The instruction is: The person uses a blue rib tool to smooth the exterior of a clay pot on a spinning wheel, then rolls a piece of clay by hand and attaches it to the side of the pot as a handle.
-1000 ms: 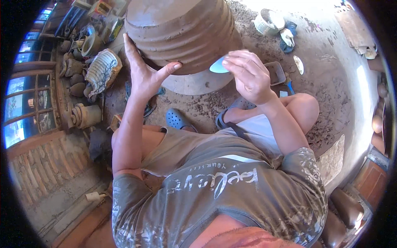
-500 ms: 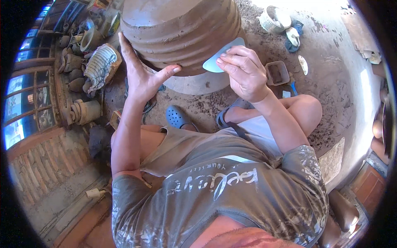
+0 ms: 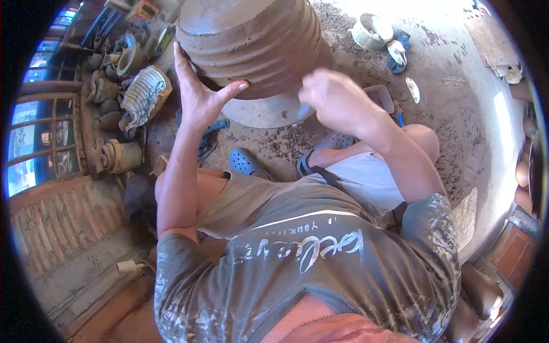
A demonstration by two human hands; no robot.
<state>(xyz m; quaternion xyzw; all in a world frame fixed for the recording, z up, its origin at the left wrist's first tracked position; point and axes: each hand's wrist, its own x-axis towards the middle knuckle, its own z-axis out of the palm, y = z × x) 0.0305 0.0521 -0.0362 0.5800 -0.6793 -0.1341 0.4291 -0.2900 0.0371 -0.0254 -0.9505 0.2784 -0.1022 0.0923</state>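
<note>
A large brown clay pot (image 3: 257,51) with ridged, wet-looking walls stands in front of me on a pale round base (image 3: 269,112). My left hand (image 3: 201,100) lies against its left side, fingers stretched upward and thumb spread along the lower wall. Close to the pot's lower right side is my right hand (image 3: 337,102), somewhat blurred, with its fingers closed. A light blue pottery rib (image 3: 305,111) pokes out beneath those fingers; most of it is hidden by the hand.
Clay crumbs (image 3: 274,147) litter the floor by my clogs (image 3: 246,162). Right of the pot are a plastic tub (image 3: 380,98), a white bucket (image 3: 372,31) and cloths (image 3: 397,52). A ribbed clay piece (image 3: 146,94) and several pots crowd the left.
My right hand has turned over and moved slightly down, so the rib shows far less. My left hand keeps its place on the pot. The view has shifted a little.
</note>
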